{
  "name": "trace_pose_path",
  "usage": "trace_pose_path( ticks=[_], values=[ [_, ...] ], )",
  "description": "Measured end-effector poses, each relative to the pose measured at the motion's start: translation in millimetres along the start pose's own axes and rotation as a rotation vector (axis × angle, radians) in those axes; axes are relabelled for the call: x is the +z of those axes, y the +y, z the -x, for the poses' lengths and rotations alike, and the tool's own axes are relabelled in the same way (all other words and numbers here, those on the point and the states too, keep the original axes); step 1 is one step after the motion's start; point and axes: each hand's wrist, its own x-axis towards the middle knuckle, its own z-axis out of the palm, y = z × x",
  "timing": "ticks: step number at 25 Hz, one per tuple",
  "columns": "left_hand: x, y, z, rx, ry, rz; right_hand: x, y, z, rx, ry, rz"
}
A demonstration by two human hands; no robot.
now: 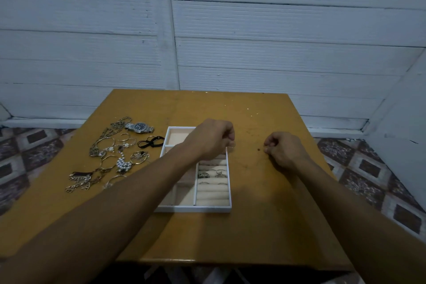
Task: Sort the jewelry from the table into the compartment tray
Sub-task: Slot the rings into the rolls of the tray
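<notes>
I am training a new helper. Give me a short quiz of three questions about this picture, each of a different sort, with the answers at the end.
1. True or false: the wristwatch lies inside the compartment tray.
2. Where does the jewelry pile lie? A) on the table, on the person's left of the tray B) on the table, on the person's right of the tray C) inside the tray
3. Fill in the missing word: the fingers of the left hand pinch a small ____ near the tray's right rim.

Key: 1 false; 2 A; 3 ring.
</notes>
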Motion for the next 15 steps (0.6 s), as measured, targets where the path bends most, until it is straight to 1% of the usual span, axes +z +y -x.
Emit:
trace_pose_path(
  ticks=[3, 8, 12, 15],
  values=[
    [-8.9, -9.6, 34.3, 0.034, 0.048, -0.002, 0.5, -1.0, 7.3, 0.033, 0.0, 0.003],
    [-10.6, -14.6, 85.3, 0.015, 0.021, 0.028, 3.9, -0.5, 28.4, -0.033, 0.022, -0.016],
    [-7.8, -12.6, 105.6, 0.007, 0.053, 0.052, 8.6, -4.0, 49.9, -0.095, 0.065, -0.043],
    [-10.3, -12.0, 114.8, -0.026, 0.075, 0.103, 10.7, -17.6, 66.6, -0.139, 0.041, -0.097]
  ],
)
